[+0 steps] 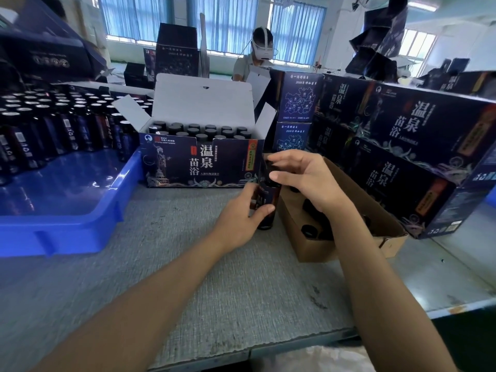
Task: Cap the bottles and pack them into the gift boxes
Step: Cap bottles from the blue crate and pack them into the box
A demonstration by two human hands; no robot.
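Note:
A dark bottle (268, 200) stands upright on the grey table (214, 277) in front of me. My left hand (241, 218) grips its body from the left. My right hand (303, 178) pinches the black cap (267, 167) on top of the bottle with thumb and fingers. Behind it stands an open dark-blue gift box (198, 165), its white lid flaps up, holding several capped bottles in rows. A brown cardboard box (322, 248) with loose black caps (308, 230) lies under my right wrist.
A blue plastic tray (67, 210) at the left holds several uncapped bottles (53, 124). Closed gift boxes (402, 146) are stacked at the right and behind. A person wearing a headset sits across the table (257, 57). The table's edge runs along the right.

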